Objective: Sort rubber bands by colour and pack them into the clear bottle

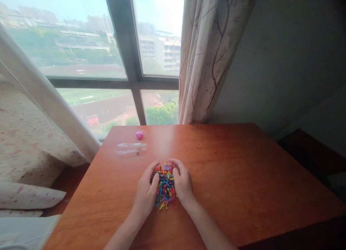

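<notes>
A heap of small colourful rubber bands (pixel 165 188) lies on the wooden table, in red, blue, yellow and black. My left hand (pixel 147 187) curves round its left side, thumb on top of the bands. Against the right side, my right hand (pixel 184 181) is cupped in the same way, its thumb also touching the heap. The fingertips of both hands bend in at the far edge, and part of the bands there is hidden by them. A few loose bands stick out at the near edge, between the wrists.
Beyond my left hand, a clear plastic bottle (pixel 131 148) lies on its side. Farther back is a small pink round piece (pixel 139 135) with a thin loop. The table (pixel 229 178) ends at a window (pixel 132 62) flanked by patterned curtains (pixel 200 62).
</notes>
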`<control>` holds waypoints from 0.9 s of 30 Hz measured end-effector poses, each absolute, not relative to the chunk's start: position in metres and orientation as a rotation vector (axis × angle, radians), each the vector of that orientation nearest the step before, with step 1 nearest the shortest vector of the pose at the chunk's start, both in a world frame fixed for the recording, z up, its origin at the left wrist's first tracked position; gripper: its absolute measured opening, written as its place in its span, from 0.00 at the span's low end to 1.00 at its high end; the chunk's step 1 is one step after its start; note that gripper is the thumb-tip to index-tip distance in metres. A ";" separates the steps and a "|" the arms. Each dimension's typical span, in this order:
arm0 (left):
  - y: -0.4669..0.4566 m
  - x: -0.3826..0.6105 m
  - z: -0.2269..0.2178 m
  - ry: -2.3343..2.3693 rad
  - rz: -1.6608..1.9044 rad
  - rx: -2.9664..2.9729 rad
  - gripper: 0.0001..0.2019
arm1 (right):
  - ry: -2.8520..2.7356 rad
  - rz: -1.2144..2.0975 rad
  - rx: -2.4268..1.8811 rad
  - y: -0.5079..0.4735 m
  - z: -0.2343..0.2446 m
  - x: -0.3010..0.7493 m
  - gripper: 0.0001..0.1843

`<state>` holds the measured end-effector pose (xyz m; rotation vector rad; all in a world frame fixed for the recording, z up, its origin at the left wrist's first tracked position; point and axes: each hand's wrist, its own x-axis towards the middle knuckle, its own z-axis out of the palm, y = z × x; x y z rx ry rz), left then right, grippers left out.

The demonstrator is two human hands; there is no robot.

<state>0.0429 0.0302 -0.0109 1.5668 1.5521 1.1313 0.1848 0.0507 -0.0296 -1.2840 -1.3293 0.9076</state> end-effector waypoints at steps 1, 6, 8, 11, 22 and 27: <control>0.031 0.040 -0.011 1.561 1.121 1.582 0.21 | -1.372 0.872 -1.297 0.054 -0.029 0.190 0.18; 0.039 0.030 -0.008 1.617 1.070 1.719 0.19 | -1.646 0.695 -1.316 0.074 -0.028 0.201 0.19; 0.042 0.027 -0.006 1.630 1.052 1.757 0.19 | -1.721 0.687 -1.275 0.078 -0.026 0.197 0.18; 0.044 0.025 -0.004 1.633 1.013 1.798 0.18 | -1.811 0.678 -1.215 0.077 -0.023 0.189 0.16; 0.043 0.024 -0.011 1.596 1.012 1.910 0.17 | -1.708 0.859 -1.147 0.083 -0.024 0.200 0.19; 0.044 0.029 -0.012 1.570 1.015 1.898 0.18 | -1.689 0.825 -1.150 0.074 -0.022 0.191 0.18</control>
